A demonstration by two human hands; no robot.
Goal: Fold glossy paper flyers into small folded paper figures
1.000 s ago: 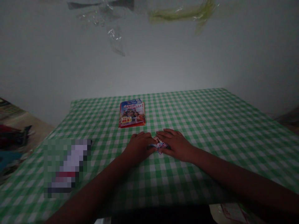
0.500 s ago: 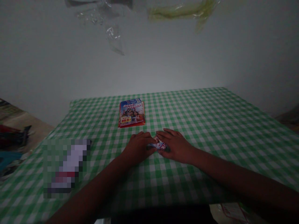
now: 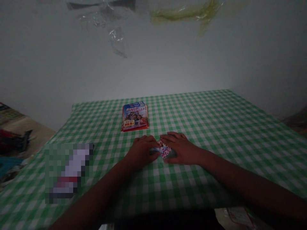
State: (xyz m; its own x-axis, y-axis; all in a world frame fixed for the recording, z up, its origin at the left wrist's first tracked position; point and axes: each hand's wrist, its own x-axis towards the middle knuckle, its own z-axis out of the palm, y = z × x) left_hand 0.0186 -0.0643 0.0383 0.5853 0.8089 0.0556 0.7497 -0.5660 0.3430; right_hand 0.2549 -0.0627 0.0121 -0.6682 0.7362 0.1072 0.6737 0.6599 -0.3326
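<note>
Item: left hand, fingers curling nearly closed and pressing on one end of a small folded printed paper, red and white, which is lying on the gingham-covered surface. Item: right hand, fingers extending almost flat and holding the paper's other end; the grip is seemingly light, though dim light obscures it. Also lying beyond the hands: a stack of printed leaflets. Left: a pixelated object.
</note>
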